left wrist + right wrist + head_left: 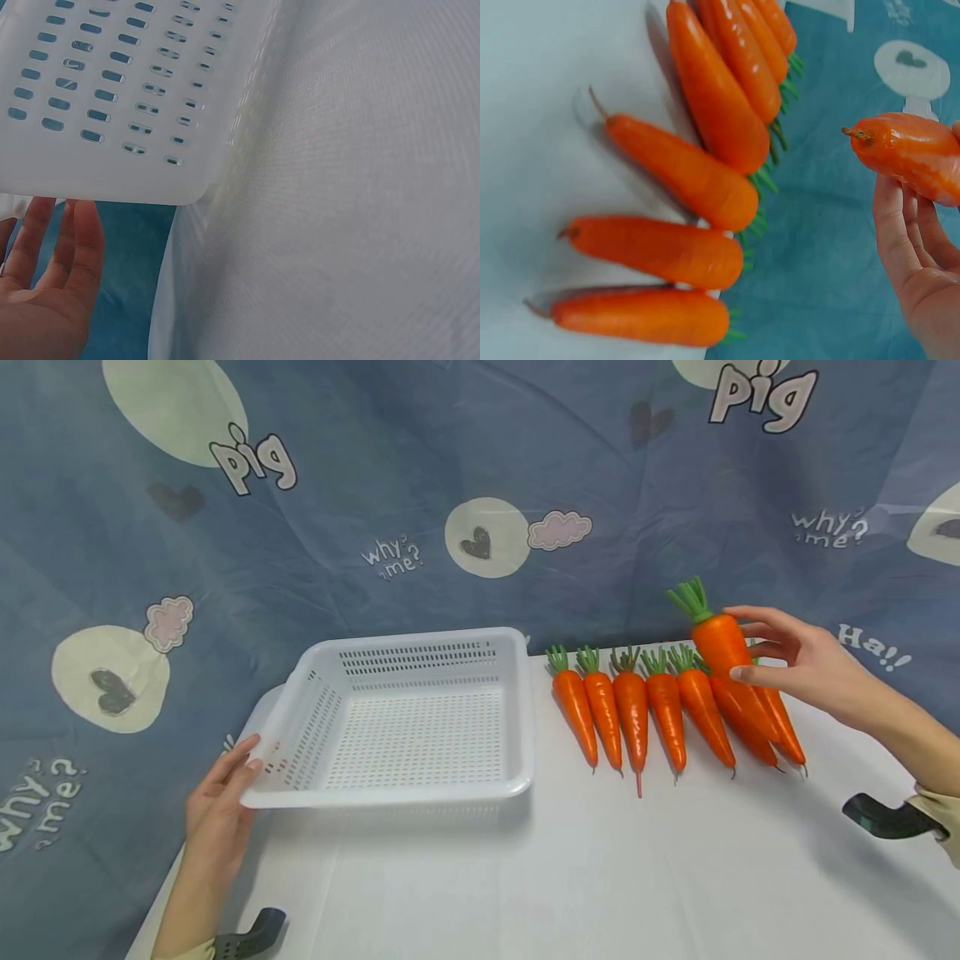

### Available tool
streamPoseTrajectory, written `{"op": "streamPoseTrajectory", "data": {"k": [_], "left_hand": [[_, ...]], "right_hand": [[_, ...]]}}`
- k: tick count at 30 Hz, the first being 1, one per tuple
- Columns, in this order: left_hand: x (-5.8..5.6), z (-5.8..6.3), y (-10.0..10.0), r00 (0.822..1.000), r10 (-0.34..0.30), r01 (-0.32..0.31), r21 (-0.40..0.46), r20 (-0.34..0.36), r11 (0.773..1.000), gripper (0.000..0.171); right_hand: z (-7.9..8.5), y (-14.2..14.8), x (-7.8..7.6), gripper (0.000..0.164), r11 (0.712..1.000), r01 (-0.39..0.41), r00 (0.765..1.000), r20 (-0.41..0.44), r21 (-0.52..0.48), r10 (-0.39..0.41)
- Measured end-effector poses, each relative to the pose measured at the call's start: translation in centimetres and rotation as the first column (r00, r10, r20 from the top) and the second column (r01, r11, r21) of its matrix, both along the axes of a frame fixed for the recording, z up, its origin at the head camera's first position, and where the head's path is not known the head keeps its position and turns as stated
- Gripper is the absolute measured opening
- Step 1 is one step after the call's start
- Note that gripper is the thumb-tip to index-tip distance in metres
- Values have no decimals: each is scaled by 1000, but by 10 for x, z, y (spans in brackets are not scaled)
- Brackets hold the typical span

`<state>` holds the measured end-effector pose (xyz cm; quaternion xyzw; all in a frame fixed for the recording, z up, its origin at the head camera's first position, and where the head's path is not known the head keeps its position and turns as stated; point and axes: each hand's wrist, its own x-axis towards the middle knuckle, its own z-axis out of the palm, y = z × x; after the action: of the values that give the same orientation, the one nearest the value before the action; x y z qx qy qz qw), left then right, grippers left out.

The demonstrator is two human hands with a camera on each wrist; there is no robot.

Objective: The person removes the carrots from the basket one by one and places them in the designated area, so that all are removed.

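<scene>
My right hand (806, 664) holds an orange carrot (722, 642) with a green stub top, thumb on the near side and fingers on the far side. This carrot is raised, tip down, over the right end of a row of carrots (631, 710). In the right wrist view its tip points left, with the hand (922, 262) below it. At the left, my left hand (220, 802) grips the rim of a white plastic basket (390, 795) near its front left corner. The left wrist view has the fingers (84, 247) reaching up to the basket's rim.
A white cloth (600, 877) covers the table. The carrots lie side by side right of the basket, green tops toward the back edge. Behind hangs a blue printed curtain (337, 527). Each wrist wears a dark strap device (888, 817).
</scene>
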<state>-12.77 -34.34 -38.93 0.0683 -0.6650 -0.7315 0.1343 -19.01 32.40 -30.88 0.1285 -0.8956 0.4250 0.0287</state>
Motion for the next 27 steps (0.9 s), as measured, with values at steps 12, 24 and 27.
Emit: {"op": "streamPoseTrajectory", "data": {"k": [12,24,27], "left_hand": [[0,2,1,1000,2,-2,20,0,1000,48],[0,2,1,1000,6,-6,27,8,1000,50],[1,3,2,1000,1,-1,21,7,1000,50]], "right_hand": [[-13,38,-5,71,993,105,994,26,55,-107],[-25,67,-14,78,975,176,976,102,132,-190],[-28,74,-16,79,970,183,974,105,161,-202]]}}
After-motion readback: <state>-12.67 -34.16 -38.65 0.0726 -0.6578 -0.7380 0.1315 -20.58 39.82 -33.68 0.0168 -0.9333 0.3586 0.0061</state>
